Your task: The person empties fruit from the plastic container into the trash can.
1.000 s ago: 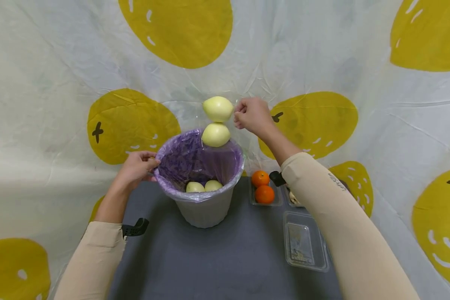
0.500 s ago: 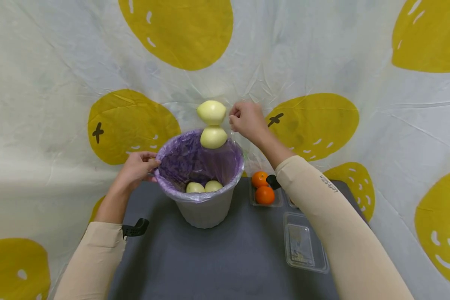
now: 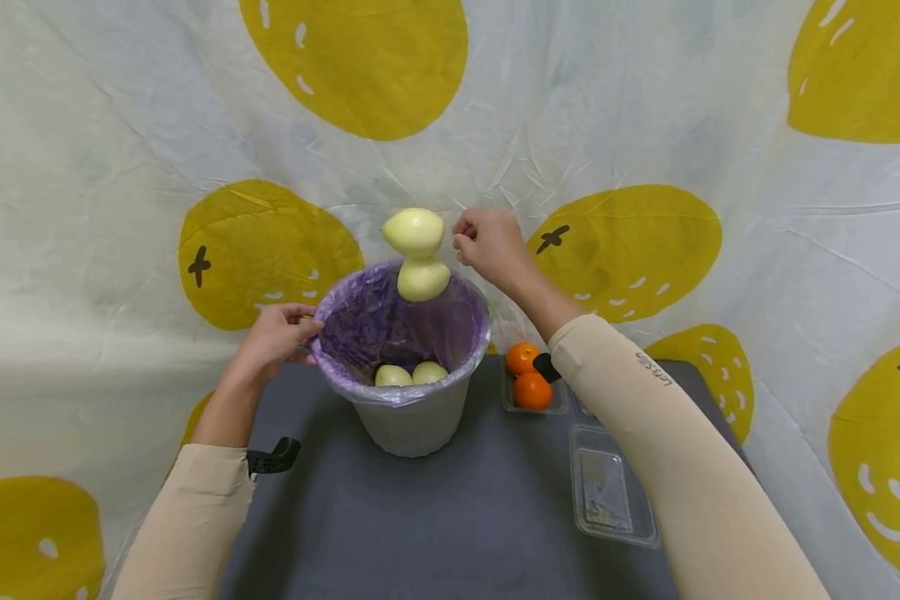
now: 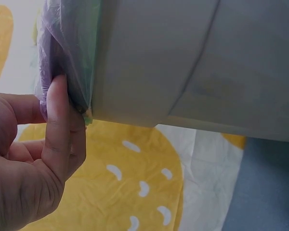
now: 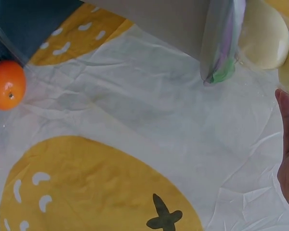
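Note:
A light grey bin (image 3: 412, 425), lined with a purple plastic bag (image 3: 360, 321), stands on the table. My left hand (image 3: 277, 337) pinches the liner at the bin's left rim; the left wrist view shows thumb and fingers on either side of the purple film (image 4: 50, 57). Above the bin's far side, my right hand (image 3: 495, 246) grips a see-through plastic tray (image 5: 253, 63), tilted and hard to make out. One pale yellow pear (image 3: 414, 232) sits above another pear (image 3: 423, 280) in it, both left of the hand. Two more such fruits (image 3: 393, 376) lie inside the bin.
Right of the bin, a clear tray holds two orange fruits (image 3: 532, 390). Another clear tray (image 3: 611, 492) lies nearer, partly behind the right sleeve (image 3: 645, 400). A lemon-print cloth (image 3: 555, 100) hangs behind the dark grey table (image 3: 435, 533).
My right hand has moved slightly left and down, and the two pears beside it have shifted the same way, leaning left over the bin. The left hand stays at the rim.

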Action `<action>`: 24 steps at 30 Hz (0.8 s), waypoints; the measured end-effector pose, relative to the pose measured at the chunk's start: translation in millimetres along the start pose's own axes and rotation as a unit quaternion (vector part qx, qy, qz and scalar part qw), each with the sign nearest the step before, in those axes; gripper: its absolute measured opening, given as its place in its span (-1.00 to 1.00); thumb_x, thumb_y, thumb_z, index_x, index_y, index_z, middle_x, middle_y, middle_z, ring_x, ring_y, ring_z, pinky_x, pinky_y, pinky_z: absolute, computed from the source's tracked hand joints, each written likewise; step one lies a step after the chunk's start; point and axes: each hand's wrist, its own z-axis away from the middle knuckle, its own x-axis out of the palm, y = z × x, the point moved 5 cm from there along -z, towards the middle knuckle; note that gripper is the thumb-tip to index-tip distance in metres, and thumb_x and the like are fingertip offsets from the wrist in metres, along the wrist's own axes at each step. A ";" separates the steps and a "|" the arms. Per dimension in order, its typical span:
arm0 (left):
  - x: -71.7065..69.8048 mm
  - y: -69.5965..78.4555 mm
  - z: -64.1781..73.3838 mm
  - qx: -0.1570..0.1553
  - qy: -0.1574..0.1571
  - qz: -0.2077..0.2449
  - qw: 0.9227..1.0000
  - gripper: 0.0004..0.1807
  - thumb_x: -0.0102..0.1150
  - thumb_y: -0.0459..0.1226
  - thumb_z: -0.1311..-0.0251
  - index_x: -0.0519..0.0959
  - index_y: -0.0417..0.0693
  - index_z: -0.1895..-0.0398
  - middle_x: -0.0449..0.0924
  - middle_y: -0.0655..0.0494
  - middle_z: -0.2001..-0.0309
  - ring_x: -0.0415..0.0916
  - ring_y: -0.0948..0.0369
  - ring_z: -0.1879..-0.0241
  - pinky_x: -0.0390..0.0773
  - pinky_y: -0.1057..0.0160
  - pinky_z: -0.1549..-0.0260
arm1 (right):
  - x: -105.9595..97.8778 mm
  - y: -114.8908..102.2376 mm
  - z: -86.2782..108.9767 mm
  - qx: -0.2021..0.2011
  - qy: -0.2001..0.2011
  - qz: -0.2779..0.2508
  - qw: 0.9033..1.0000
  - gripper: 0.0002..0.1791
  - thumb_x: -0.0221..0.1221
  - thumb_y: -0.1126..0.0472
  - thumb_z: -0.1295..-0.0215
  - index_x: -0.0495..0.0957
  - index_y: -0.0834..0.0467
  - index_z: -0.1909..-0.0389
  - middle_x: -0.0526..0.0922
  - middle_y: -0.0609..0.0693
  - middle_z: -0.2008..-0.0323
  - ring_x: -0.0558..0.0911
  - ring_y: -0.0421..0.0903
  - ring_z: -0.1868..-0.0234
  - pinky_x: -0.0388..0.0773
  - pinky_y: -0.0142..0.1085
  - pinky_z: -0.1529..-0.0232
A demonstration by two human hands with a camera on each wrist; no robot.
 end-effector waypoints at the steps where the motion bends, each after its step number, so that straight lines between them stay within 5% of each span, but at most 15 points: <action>1: 0.2 -0.2 -0.2 0.000 -0.002 -0.001 1.000 -0.44 0.04 -0.30 -0.53 0.27 -0.39 -0.48 0.45 -0.01 0.12 0.51 0.30 0.35 0.77 0.27 0.44 | 0.5 -0.2 0.3 -0.003 0.001 -0.002 1.000 -0.87 0.20 0.31 -0.41 0.70 0.26 0.27 0.79 0.13 0.36 0.77 -0.05 0.44 0.76 -0.25 0.34; 24: -3.3 -1.7 1.0 -0.005 0.005 -0.001 1.000 -0.45 0.04 -0.31 -0.53 0.28 -0.38 -0.48 0.44 -0.01 0.14 0.49 0.31 0.36 0.80 0.21 0.38 | 15.0 -9.8 10.3 -0.052 0.040 0.028 0.997 -0.87 0.22 0.31 -0.43 0.72 0.26 0.20 0.82 0.12 0.28 0.79 -0.02 0.33 0.78 -0.20 0.19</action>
